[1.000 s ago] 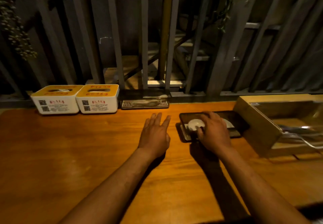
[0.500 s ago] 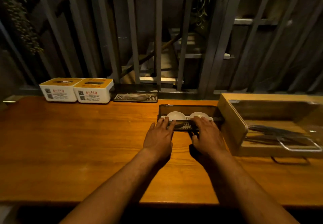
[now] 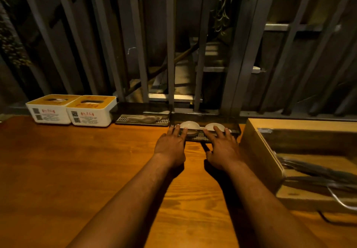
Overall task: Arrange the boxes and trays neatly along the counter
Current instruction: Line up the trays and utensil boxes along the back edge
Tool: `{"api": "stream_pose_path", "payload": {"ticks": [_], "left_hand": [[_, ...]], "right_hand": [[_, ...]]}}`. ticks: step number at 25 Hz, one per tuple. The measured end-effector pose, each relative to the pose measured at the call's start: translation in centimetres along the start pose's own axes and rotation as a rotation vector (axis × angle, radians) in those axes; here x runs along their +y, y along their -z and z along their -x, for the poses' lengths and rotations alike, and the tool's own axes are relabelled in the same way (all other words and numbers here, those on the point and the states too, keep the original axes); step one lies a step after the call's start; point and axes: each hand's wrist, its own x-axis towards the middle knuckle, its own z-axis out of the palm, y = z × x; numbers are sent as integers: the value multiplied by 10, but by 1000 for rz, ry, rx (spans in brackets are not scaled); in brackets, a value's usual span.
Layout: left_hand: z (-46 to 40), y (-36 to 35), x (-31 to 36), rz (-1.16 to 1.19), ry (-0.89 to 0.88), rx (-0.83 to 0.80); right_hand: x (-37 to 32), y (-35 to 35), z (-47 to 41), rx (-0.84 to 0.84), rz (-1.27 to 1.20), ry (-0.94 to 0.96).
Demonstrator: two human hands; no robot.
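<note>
Dark tray (image 3: 233,129): at the counter's (image 3: 77,170) back edge, two white bowls (image 3: 190,125) inside
Hands: left hand (image 3: 171,146) and right hand (image 3: 222,148), fingers straight, press its near side
Row: white boxes (image 3: 71,110), grated tray (image 3: 143,117) seemingly aligned
Left: wooden box (image 3: 257,151) probably unplaced

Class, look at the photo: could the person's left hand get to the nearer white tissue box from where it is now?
Probably yes. The left hand rests on the tray with two white bowls, and only bare counter lies between it and the tissue box.
</note>
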Motion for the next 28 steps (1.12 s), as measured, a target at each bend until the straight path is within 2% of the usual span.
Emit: {"api": "stream_pose_path", "payload": {"ticks": [9, 17, 20, 22, 28], "left_hand": [[-62, -11, -14, 1, 25, 19], [-75, -13, -14, -6, 35, 5], [-69, -6, -11, -6, 41, -18], [-57, -1, -4, 16, 41, -2], [9, 37, 30, 100, -32, 207]], "right_hand": [[13, -5, -74, 3, -28, -1], [19, -7, -92, -23, 29, 16], [16, 6, -86, -56, 47, 13], [8, 16, -74, -21, -2, -16], [-25, 57, 4, 144, -111, 65]]}}
